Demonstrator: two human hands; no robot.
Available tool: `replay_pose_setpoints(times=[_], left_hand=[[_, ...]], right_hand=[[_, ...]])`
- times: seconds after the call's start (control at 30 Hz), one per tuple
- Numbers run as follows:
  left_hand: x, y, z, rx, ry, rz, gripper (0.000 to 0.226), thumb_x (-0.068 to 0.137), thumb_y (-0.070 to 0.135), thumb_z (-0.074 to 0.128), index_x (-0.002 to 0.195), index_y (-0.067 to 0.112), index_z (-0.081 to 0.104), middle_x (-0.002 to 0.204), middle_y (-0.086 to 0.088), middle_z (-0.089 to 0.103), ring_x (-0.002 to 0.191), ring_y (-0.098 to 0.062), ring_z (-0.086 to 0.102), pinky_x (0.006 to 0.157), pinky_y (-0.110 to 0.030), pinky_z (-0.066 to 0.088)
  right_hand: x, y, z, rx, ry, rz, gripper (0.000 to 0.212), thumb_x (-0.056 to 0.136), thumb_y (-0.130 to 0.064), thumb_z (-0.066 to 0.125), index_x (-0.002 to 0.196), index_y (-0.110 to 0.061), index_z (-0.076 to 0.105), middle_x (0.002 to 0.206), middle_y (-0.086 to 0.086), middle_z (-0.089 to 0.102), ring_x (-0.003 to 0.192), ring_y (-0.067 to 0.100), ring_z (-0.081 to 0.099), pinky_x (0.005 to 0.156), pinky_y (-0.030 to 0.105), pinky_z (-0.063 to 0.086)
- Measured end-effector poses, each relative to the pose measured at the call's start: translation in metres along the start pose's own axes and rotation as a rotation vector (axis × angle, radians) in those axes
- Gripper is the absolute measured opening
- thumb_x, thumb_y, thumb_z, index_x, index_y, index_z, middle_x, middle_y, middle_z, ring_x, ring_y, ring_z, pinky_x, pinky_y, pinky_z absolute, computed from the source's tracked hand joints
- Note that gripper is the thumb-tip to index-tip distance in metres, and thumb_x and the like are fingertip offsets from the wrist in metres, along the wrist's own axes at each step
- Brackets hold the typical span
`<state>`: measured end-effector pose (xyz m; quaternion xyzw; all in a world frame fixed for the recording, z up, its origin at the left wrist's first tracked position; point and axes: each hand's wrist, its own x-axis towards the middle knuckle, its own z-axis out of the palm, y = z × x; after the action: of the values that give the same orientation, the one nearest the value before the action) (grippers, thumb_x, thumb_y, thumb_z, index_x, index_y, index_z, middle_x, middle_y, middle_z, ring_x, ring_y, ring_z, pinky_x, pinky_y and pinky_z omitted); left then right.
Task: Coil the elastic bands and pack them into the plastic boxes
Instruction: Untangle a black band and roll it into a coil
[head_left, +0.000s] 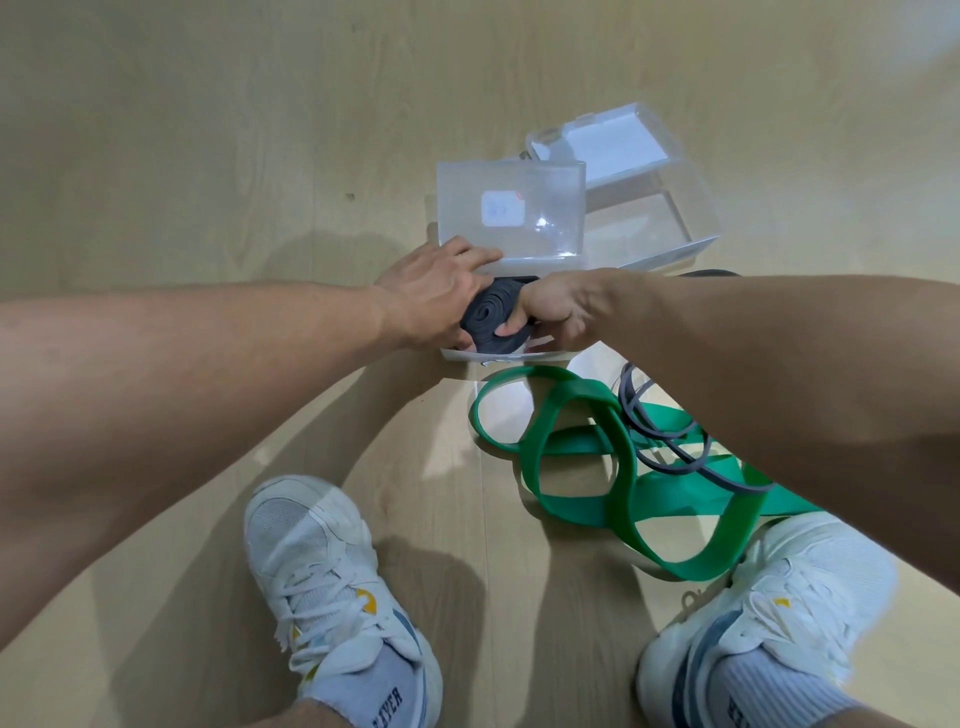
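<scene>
Landmark taken: the near plastic box (498, 355), open on the wooden floor (208, 156), lid (511, 208) raised at its far side.

Nearest the camera, well short of the box, two white shoes are seen: left shoe (322, 577), right shoe (779, 613). Between the right shoe and the box a green elastic band (582, 467) lies uncoiled in loose loops. A thin grey band (670, 441) is tangled over it, to the right of the box and partly hidden under the right forearm.

At the box itself, a coiled dark grey band (491, 317) is held just over the near rim. The right hand (558, 312) is curled round the coil, thumb pressed on its lower edge. The left hand (441, 291) lies against the coil's left side with fingers extended toward the lid; whether its hidden thumb grips cannot be told. Whether the coil touches the box floor cannot be told either.

Risk, judged: the coil is elastic and is kept wound only by hand pressure. If either hand is eased before the walls confine it, the spiral is likely to spring open and spill over the near rim. The box is light and may slide or tip if pushed on one side.

Obstruction: the raised lid stands just beyond the left fingers and could be knocked. The green loops lie close to the box front and may snag the withdrawing forearm.

Beyond and right of the near box, a second plastic box (649, 208) stands open, touching or just beside it; no band is seen inside.
</scene>
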<state>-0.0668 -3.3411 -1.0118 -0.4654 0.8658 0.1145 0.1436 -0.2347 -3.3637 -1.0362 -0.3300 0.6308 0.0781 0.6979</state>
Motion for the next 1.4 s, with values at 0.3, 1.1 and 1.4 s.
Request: replay_pose_setpoints(times=[0.3, 1.1, 1.4], left_hand=[[-0.004, 0.001, 0.009, 0.009, 0.027, 0.003, 0.081, 0.083, 0.046, 0.077, 0.149, 0.012, 0.044, 0.167, -0.003, 0.024, 0.145, -0.025, 0.031, 0.116, -0.04, 0.033], [0.0, 0.004, 0.016, 0.08, 0.022, 0.019, 0.067, 0.088, 0.048, 0.07, 0.139, 0.008, 0.054, 0.169, -0.008, 0.017, 0.147, -0.029, 0.028, 0.113, -0.043, 0.032], [-0.003, 0.002, 0.023, 0.03, 0.042, -0.069, 0.061, 0.091, 0.051, 0.067, 0.133, 0.008, 0.056, 0.17, -0.007, 0.01, 0.15, -0.027, 0.022, 0.117, -0.042, 0.027]], right_hand=[[-0.013, -0.002, 0.006, 0.017, -0.046, -0.021, 0.026, 0.092, 0.008, 0.047, 0.109, -0.006, 0.06, 0.107, 0.014, 0.064, 0.089, 0.025, 0.059, 0.077, 0.03, 0.049], [-0.024, 0.002, 0.013, -0.762, 0.58, -0.184, 0.065, 0.091, -0.057, 0.063, 0.121, -0.001, 0.058, 0.119, 0.013, 0.068, 0.11, 0.028, 0.066, 0.094, 0.032, 0.051], [-0.006, 0.001, 0.014, -0.676, 0.616, -0.259, 0.048, 0.086, -0.054, 0.072, 0.097, -0.011, 0.053, 0.101, 0.01, 0.065, 0.083, 0.025, 0.055, 0.071, 0.03, 0.039]])
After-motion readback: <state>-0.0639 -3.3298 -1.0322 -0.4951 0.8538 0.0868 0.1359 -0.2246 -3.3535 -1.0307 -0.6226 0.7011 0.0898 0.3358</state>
